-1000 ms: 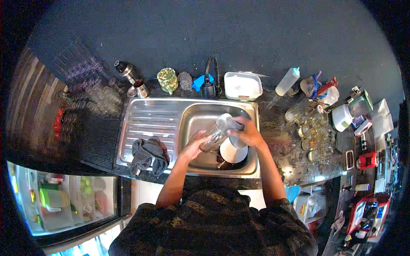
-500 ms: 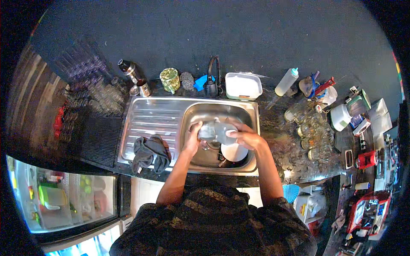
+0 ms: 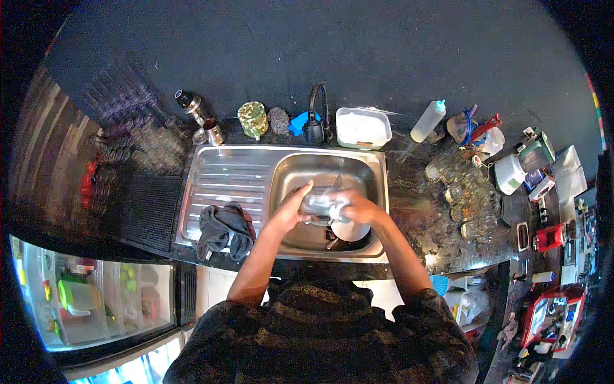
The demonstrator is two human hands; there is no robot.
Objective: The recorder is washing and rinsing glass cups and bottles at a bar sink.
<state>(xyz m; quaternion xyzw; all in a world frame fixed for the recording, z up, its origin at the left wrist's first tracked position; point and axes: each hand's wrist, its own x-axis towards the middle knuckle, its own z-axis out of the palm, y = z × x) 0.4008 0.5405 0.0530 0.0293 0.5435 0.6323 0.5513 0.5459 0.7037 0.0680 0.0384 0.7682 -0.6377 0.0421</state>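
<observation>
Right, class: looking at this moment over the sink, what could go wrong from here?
The clear glass in the left hand might slip and strike the white dish in the basin. The dark cloth, bunched near the front edge of the drainboard, could slide off.

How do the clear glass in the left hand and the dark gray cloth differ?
The clear glass is see-through; the dark gray cloth is opaque.
The glass is held above the sink basin by the left hand; the cloth lies crumpled and unheld at the front of the drainboard.
The glass looks blurred; the cloth is sharper.
</observation>
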